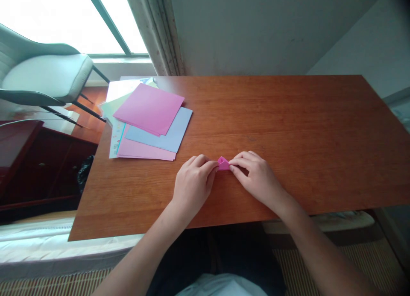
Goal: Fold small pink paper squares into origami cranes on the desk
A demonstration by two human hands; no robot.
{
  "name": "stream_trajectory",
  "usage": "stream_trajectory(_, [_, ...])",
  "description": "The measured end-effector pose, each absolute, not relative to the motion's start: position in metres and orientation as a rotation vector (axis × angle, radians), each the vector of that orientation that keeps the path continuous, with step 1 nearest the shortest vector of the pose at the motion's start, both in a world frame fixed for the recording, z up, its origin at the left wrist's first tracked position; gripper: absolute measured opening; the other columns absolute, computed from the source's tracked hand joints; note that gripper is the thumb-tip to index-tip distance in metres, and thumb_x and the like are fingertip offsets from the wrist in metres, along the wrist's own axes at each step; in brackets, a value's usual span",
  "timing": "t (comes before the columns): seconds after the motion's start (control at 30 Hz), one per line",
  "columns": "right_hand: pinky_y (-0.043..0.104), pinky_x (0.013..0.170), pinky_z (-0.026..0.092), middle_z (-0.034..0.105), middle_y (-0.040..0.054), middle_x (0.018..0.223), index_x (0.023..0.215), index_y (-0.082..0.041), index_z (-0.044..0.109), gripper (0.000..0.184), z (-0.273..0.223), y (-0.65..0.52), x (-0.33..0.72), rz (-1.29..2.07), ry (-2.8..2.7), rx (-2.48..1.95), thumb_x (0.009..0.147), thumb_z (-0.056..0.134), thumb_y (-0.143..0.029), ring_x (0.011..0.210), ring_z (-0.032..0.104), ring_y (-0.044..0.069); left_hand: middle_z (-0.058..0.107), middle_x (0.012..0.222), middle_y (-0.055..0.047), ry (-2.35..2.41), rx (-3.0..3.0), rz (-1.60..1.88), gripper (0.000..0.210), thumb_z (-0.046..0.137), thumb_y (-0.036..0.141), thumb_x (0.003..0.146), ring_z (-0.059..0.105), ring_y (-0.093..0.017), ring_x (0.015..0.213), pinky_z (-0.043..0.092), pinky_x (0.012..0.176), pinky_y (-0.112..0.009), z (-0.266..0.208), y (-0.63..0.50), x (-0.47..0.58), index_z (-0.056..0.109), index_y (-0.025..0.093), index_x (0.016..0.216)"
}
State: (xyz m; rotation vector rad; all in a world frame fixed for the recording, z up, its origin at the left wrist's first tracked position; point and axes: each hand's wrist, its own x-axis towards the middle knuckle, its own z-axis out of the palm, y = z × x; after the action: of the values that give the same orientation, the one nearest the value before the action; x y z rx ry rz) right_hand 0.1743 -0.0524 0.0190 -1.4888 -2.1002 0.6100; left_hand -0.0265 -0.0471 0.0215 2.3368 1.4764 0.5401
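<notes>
A small pink folded paper (223, 164), with a pointed top, is held just over the wooden table (288, 129) near its front edge. My left hand (194, 176) pinches its left end between thumb and fingers. At the right end, my right hand (256, 174) grips it the same way, fingertips pressed together. The fingers cover both ends of the paper, so only its middle shows.
Left of my hands lies a pile of paper sheets, with a pink sheet (150, 108) on top and a blue sheet (173, 131) beneath. A white chair (48, 74) stands beyond the table's left side, above a dark red cabinet (45, 163).
</notes>
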Motion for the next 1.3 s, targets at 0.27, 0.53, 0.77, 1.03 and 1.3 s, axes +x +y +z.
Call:
stream_trajectory(0.27, [0.035, 0.080, 0.048, 0.068, 0.0035, 0.086, 0.085, -0.023, 0.070, 0.014, 0.018, -0.050, 0.170, 0.586, -2.094, -1.584, 0.095, 0.061, -0.025, 0.087, 0.060, 0.021, 0.068, 0.087, -0.002, 1.577, 2.362, 0.477, 0.021, 0.051, 0.028, 0.100, 0.060, -0.019, 0.082, 0.042, 0.069, -0.031, 0.025, -0.045, -0.021, 0.069, 0.022, 0.091])
stream_trajectory(0.53, [0.035, 0.073, 0.045, 0.068, 0.0020, 0.083, 0.080, -0.024, 0.062, 0.013, 0.015, -0.049, 0.165, 0.537, -2.046, -1.634, 0.093, 0.065, -0.026, 0.082, 0.059, 0.021, 0.069, 0.086, -0.002, 1.624, 2.350, 0.494, 0.016, 0.052, 0.027, 0.099, 0.061, -0.019, 0.080, 0.042, 0.069, -0.031, 0.021, -0.045, -0.018, 0.064, 0.022, 0.089])
stream_trajectory(0.77, [0.035, 0.071, 0.043, 0.066, 0.0030, 0.082, 0.080, -0.024, 0.061, 0.013, 0.011, -0.051, 0.159, 0.472, -2.011, -1.670, 0.093, 0.061, -0.026, 0.082, 0.057, 0.022, 0.069, 0.088, -0.004, 1.630, 2.371, 0.420, 0.016, 0.050, 0.027, 0.099, 0.061, -0.021, 0.083, 0.044, 0.073, -0.033, 0.021, -0.045, -0.015, 0.063, 0.021, 0.091])
stream_trajectory(1.03, [0.036, 0.071, 0.043, 0.066, 0.0046, 0.084, 0.082, -0.024, 0.059, 0.012, 0.009, -0.055, 0.154, 0.379, -2.005, -1.683, 0.094, 0.059, -0.022, 0.082, 0.055, 0.023, 0.068, 0.096, -0.005, 1.590, 2.375, 0.415, 0.020, 0.050, 0.024, 0.099, 0.061, -0.022, 0.088, 0.046, 0.078, -0.036, 0.021, -0.045, -0.016, 0.068, 0.024, 0.109])
stream_trajectory(1.3, [0.037, 0.072, 0.043, 0.065, 0.0050, 0.085, 0.083, -0.024, 0.060, 0.013, 0.008, -0.056, 0.150, 0.349, -1.980, -1.692, 0.095, 0.057, -0.022, 0.083, 0.056, 0.023, 0.070, 0.106, -0.005, 1.568, 2.238, 0.593, 0.021, 0.052, 0.021, 0.098, 0.063, -0.022, 0.095, 0.048, 0.084, -0.037, 0.016, -0.044, -0.014, 0.067, 0.023, 0.111])
